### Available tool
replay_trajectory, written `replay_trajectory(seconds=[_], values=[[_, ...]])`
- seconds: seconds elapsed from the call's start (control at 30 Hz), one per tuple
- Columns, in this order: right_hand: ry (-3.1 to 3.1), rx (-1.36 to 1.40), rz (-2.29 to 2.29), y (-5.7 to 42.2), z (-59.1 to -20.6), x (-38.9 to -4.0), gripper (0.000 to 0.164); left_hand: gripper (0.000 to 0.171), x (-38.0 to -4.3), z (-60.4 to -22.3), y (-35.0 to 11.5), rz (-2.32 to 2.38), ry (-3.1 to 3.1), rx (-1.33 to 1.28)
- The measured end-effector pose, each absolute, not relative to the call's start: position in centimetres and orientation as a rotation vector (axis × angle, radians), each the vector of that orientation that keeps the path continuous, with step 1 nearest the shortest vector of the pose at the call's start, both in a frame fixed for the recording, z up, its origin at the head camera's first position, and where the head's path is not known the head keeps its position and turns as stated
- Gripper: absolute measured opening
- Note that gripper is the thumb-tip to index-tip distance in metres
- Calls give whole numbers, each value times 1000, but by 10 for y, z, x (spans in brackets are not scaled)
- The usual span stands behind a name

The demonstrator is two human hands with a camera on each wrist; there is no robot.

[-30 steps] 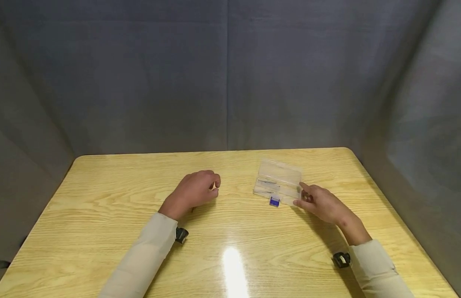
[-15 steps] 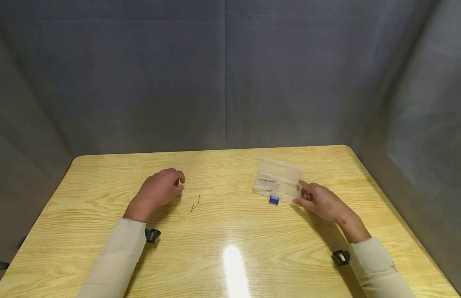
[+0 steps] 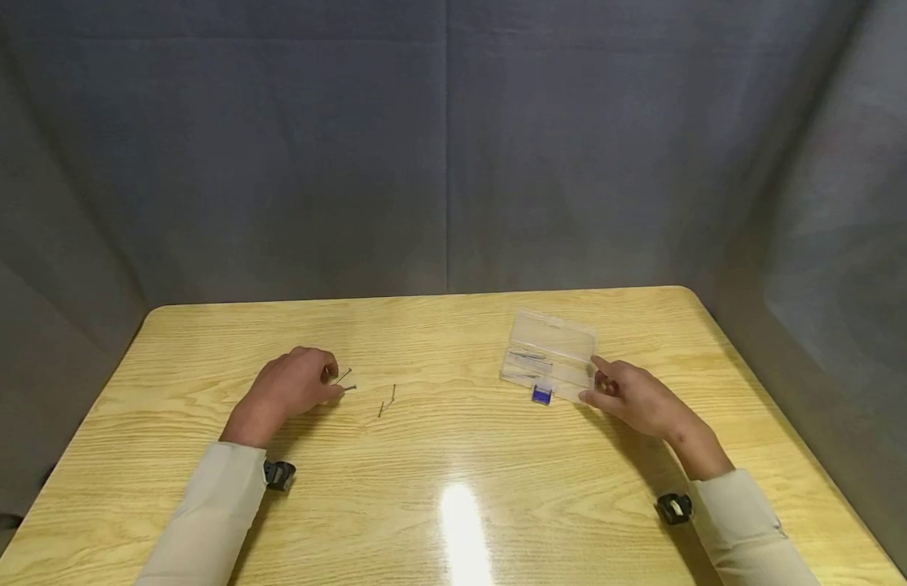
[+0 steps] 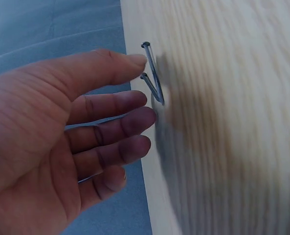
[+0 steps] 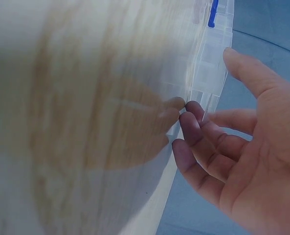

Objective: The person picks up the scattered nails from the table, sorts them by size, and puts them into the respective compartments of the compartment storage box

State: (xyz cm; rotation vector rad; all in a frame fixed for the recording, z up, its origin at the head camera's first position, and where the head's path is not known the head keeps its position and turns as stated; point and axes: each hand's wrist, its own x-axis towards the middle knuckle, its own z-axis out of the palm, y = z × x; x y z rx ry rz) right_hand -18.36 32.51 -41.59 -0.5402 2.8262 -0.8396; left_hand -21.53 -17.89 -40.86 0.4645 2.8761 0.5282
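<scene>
Two thin metal nails (image 3: 343,377) lie on the table at the fingertips of my left hand (image 3: 288,382). In the left wrist view their heads stand out by the thumb tip, above the slightly bent fingers (image 4: 130,122), and thumb and forefinger are apart. My right hand (image 3: 637,399) grips the right end of a clear plastic box (image 3: 552,332), thumb at its near corner and forefinger at its side. The box's lid is laid back, its blue latch (image 3: 541,395) faces me, and several nails (image 3: 528,356) lie in its left compartments.
Two more nails (image 3: 381,409) lie between my left hand and the box. The wooden table (image 3: 395,505) ends at a grey curtain (image 3: 314,163) behind and at both sides. Glare shows on its front middle.
My left hand has moved left and lowered toward two nails, uncovering the other pair on the table. The right hand has stayed at the box.
</scene>
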Motion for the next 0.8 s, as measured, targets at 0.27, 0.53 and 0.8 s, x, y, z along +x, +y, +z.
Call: replay_trajectory(seconds=[0.27, 0.53, 0.8], values=[[2824, -525, -856, 325, -416, -183, 71, 5, -214, -413, -184, 562, 2895, 479], [2809, -511, -863, 325, -414, -182, 73, 17, -217, -418, -185, 554, 2909, 533], [2813, -526, -872, 324, -415, -182, 71, 17, -218, -422, -183, 497, 2934, 583]])
